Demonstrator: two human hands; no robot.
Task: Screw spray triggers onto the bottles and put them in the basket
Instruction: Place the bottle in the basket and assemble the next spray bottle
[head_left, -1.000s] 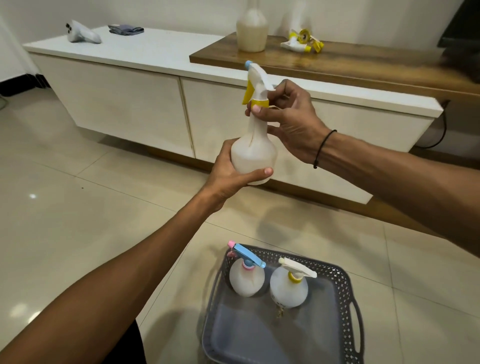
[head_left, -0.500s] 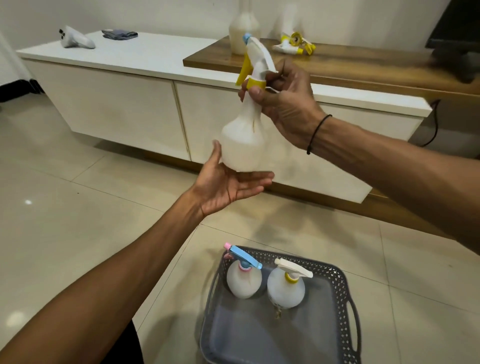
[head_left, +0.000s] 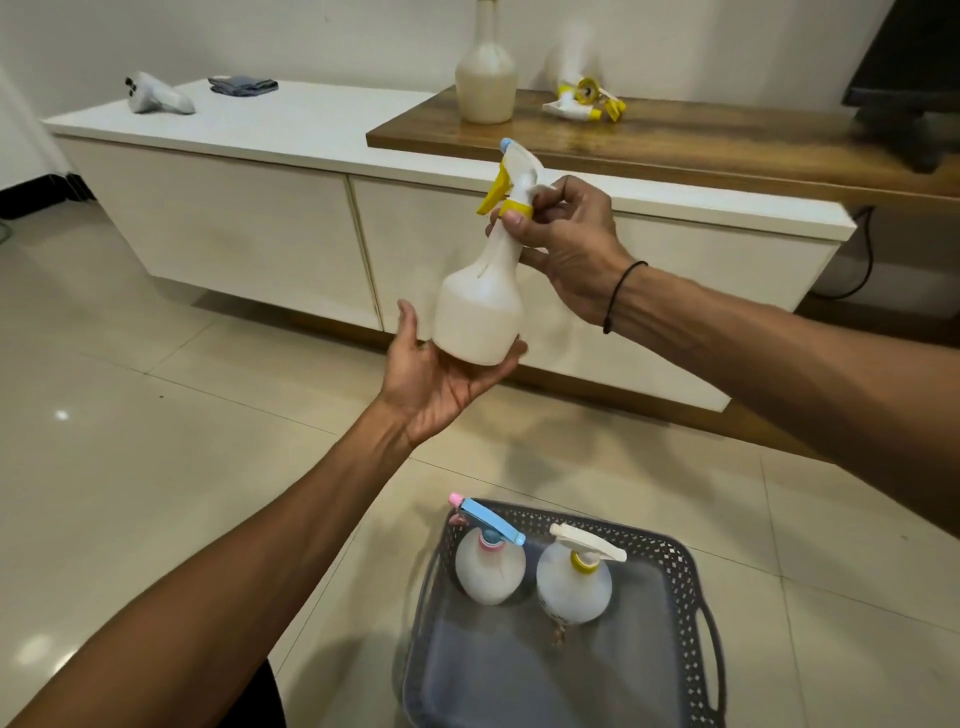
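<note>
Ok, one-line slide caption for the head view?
Right hand pinches the yellow collar of the white plastic spray bottle, its base on the open left hand, above the grey perforated basket.

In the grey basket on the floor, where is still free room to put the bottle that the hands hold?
The near half of the grey basket, in front of the two bottles, is bare. Its far end is crowded: the blue-trigger bottle and the white-trigger bottle stand side by side there. The held bottle could go behind neither; set it toward the near rim.
</note>
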